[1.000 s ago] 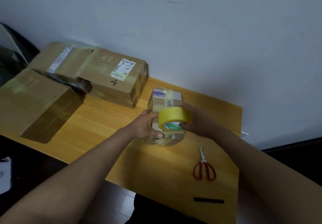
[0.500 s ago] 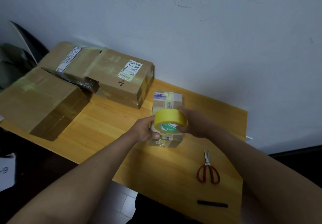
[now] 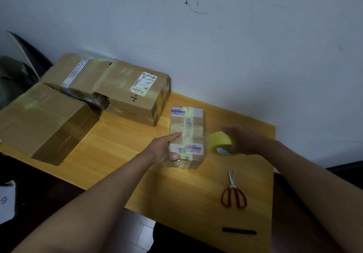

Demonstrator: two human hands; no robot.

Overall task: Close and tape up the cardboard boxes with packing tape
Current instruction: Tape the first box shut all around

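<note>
Nearest you, at the lower right of the frame, a black marker-like stick (image 3: pixel 239 230) lies flat on the wooden counter (image 3: pixel 196 203) close to its near edge. Just beyond it, red-handled scissors (image 3: pixel 233 193) rest on the counter with their closed blades pointing away from you.

Past those, in the middle of the frame, your left hand (image 3: pixel 164 149) grips the near left side of the small cardboard box (image 3: pixel 186 134): the thumb presses on the box top beside a purple-printed label, and the other fingers reach along the left edge. The box lies flat on the counter, its top already crossed by clear glossy tape lengthwise and across.

To the right of the box, your right hand (image 3: pixel 244 141) holds the yellow roll of packing tape (image 3: pixel 221 142), the fingers curled round its far side. The roll stands just beside the box's right edge, blurred; whether a strip of tape joins it to the box you cannot tell.

Farther off, at the left of the frame, a large cardboard box (image 3: pixel 39 123) sits partly over the counter's left edge. Behind it, toward the upper left, a second large box (image 3: pixel 125 91) with a white shipping label lies against the pale, scuffed wall (image 3: pixel 235 46). Both large boxes show shiny tape across their tops.
</note>
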